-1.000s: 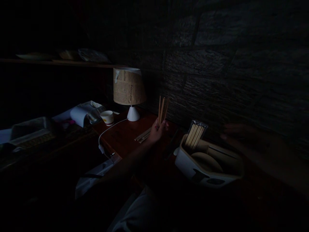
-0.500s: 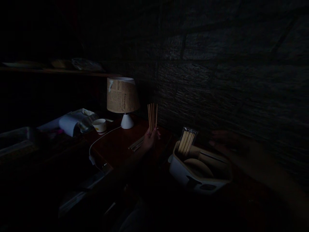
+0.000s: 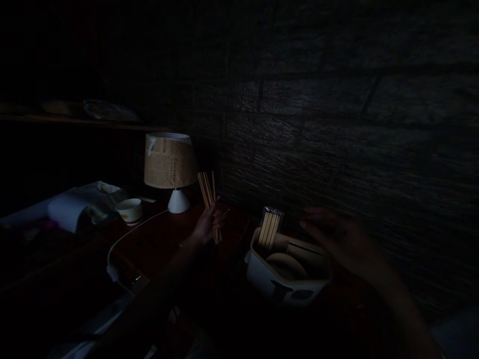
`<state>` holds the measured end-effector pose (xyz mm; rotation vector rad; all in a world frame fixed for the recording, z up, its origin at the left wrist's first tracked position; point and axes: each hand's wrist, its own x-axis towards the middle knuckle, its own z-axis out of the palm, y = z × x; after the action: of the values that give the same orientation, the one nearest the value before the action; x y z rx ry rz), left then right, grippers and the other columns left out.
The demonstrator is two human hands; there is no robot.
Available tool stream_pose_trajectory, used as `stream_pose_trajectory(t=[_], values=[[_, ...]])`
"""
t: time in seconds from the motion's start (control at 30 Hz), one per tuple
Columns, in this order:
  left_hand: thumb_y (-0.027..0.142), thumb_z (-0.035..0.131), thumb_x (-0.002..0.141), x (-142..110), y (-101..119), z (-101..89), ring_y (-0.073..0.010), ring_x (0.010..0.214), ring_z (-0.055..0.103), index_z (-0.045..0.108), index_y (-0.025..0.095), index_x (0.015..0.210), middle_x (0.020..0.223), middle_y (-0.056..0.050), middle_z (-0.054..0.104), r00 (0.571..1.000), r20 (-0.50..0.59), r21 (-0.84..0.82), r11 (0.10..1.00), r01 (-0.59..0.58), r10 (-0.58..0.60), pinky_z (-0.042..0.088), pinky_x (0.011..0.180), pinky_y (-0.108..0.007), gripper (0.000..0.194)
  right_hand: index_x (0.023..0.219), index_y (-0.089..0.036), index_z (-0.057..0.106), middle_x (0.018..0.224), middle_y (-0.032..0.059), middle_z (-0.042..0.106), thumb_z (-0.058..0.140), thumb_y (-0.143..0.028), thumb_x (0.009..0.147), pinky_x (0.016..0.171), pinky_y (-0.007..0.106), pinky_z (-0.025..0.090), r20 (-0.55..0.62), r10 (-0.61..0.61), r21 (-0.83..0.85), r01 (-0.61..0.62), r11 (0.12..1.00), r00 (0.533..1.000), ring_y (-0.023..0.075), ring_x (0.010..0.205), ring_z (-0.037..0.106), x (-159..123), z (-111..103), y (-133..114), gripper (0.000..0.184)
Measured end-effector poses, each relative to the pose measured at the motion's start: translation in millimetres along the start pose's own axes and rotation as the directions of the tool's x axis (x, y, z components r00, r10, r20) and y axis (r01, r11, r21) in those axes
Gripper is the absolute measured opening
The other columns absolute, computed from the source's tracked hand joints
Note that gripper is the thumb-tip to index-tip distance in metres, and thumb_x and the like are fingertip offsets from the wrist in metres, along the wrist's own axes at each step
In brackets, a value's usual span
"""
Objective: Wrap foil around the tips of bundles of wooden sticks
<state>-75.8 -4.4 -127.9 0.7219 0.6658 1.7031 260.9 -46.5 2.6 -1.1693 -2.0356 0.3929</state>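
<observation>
The room is very dark. My left hand (image 3: 206, 225) is closed around a small bundle of thin wooden sticks (image 3: 208, 192), held nearly upright above a dark red table (image 3: 157, 244). My right hand (image 3: 337, 237) hovers with fingers spread, holding nothing, just right of a white container (image 3: 269, 279). A clear-wrapped pack of wooden sticks (image 3: 270, 227) stands in that container beside a round wooden piece (image 3: 286, 264).
A table lamp (image 3: 169, 164) with a paper-print shade stands at the back, its white cord (image 3: 127, 237) trailing forward. A small white cup (image 3: 129, 210) and a paper roll (image 3: 67, 212) lie to the left. A dark textured wall (image 3: 337, 124) rises behind.
The view has swung right, shifting everything leftward. My left hand has tilted the stick bundle and lowered it a little. My right hand has come closer to the white container.
</observation>
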Motion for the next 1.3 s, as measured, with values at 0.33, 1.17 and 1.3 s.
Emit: stream_pose_trajectory(t=[0.33,1.17,1.3], values=[[0.047,0.066,0.088,-70.9,31.5,39.7,-0.0042,0.039,0.014,0.063,0.031,0.116,0.054,0.01,0.033,0.815,0.491,0.013,0.938,0.347,-0.308,0.025,0.036,-0.014,0.033,0.105,-0.02,0.071,0.106,0.0084,0.076,0.072,-0.047,0.081,0.083,0.033,0.06,-0.016,0.102,0.38,-0.088,0.921,0.995,0.0227,0.098,0.073,-30.3,-4.8,-55.3,0.036],[0.06,0.044,0.094,-174.1,-92.3,107.6,-0.0186,0.08,0.067,0.066,0.012,0.089,0.082,-0.008,0.072,0.623,0.647,0.551,0.835,0.019,-0.441,0.049,0.083,-0.03,0.053,0.09,-0.018,0.068,0.062,-0.0029,0.061,0.064,-0.044,0.09,0.051,0.022,0.046,0.236,0.11,0.41,-0.202,0.89,0.965,0.0113,0.052,0.058,-124.3,25.8,-30.8,0.027],[0.059,0.044,0.095,-175.0,-97.8,97.9,-0.0187,0.078,0.068,0.065,0.014,0.113,0.084,-0.007,0.074,0.64,0.611,0.595,0.804,0.016,-0.465,0.05,0.08,-0.03,0.053,0.088,-0.017,0.067,0.064,-0.0031,0.059,0.063,-0.042,0.091,0.054,0.022,0.044,0.259,0.086,0.386,-0.185,0.904,0.962,0.01,0.055,0.054,-120.6,21.5,-29.2,0.025]])
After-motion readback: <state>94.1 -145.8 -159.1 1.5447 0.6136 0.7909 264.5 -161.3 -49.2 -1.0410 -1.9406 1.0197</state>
